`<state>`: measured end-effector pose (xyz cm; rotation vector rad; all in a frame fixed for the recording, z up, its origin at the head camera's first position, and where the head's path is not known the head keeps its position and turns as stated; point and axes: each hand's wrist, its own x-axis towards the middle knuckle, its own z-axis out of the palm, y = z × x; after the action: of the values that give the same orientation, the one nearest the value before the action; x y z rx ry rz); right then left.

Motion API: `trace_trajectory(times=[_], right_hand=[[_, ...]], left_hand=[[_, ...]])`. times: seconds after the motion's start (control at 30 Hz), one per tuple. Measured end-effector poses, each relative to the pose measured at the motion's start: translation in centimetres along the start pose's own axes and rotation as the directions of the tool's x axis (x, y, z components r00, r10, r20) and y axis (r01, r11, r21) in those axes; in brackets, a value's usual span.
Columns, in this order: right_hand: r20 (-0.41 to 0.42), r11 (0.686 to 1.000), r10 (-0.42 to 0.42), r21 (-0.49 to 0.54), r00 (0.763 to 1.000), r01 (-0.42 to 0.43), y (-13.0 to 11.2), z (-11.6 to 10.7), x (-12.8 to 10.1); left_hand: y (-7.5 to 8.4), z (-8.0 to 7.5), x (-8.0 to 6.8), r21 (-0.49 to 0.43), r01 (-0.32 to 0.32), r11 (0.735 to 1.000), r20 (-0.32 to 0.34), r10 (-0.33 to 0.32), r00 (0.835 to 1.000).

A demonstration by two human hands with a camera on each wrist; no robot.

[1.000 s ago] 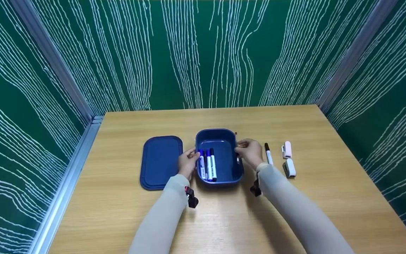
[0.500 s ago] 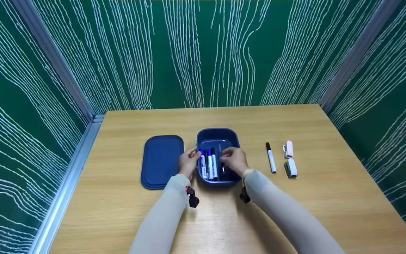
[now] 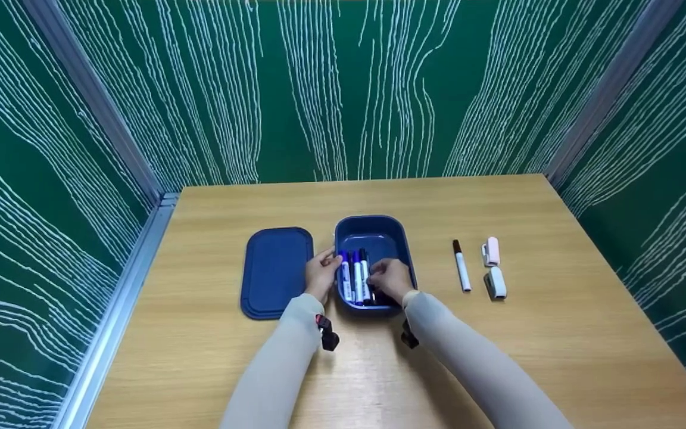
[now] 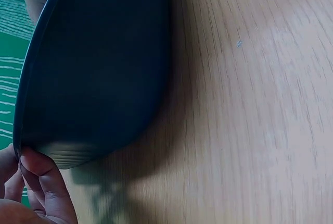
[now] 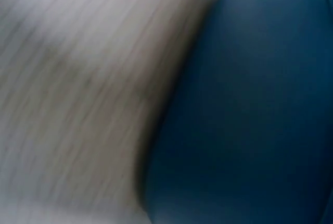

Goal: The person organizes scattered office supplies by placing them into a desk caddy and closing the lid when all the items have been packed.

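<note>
A dark blue open box (image 3: 379,226) stands in the middle of the table. My left hand (image 3: 321,275) grips its left rim; the left wrist view shows the thumb and fingers pinching the box wall (image 4: 99,67). Several whiteboard markers (image 3: 357,280) with blue or black caps lie side by side along the box's left part. Inside the box, my right hand (image 3: 392,279) pinches a marker beside them, mostly hidden by the fingers with only a dark end showing below. The right wrist view is filled mainly by the outer wall of the box (image 5: 250,104).
Left of the box lies its blue lid (image 3: 276,274), flat on the wooden table (image 3: 367,369). To the right are a black-capped marker (image 3: 462,271), a small pink stapler-like item (image 3: 491,251) and a white one (image 3: 496,283). Green patterned panels surround the table.
My right hand has moved from the box's right rim into the box, then further left to the row of markers. My left hand keeps its grip on the rim.
</note>
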<state>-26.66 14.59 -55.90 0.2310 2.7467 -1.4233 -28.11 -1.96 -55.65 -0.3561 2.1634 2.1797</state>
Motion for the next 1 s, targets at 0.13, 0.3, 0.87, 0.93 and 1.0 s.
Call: trace_trajectory(times=[0.13,0.3,0.87,0.93,1.0], right_hand=[[0.004,1.000,-0.007,0.001,1.000,0.007,0.1,0.1,0.0],[0.020,1.000,0.005,-0.002,1.000,-0.005,0.2,0.2,0.1],[0.033,0.999,0.032,-0.031,0.999,-0.031,-0.3,0.1,0.0],[0.027,1.000,0.005,-0.001,1.000,-0.005,-0.9,-0.3,0.2],[0.012,0.998,-0.037,0.042,0.999,0.036,-1.8,-1.2,0.4]], left_hand=[[0.0,0.0,0.0,-0.004,0.008,1.000,-0.001,-0.008,1.000],[0.0,0.1,0.0,-0.001,0.010,1.000,-0.002,-0.010,1.000],[-0.5,-0.2,0.1,-0.038,-0.012,0.999,0.024,0.013,1.000],[-0.5,-0.3,0.2,-0.036,-0.014,0.999,0.026,0.015,1.000],[-0.5,-0.3,0.2,-0.031,-0.016,0.999,0.024,0.017,1.000]])
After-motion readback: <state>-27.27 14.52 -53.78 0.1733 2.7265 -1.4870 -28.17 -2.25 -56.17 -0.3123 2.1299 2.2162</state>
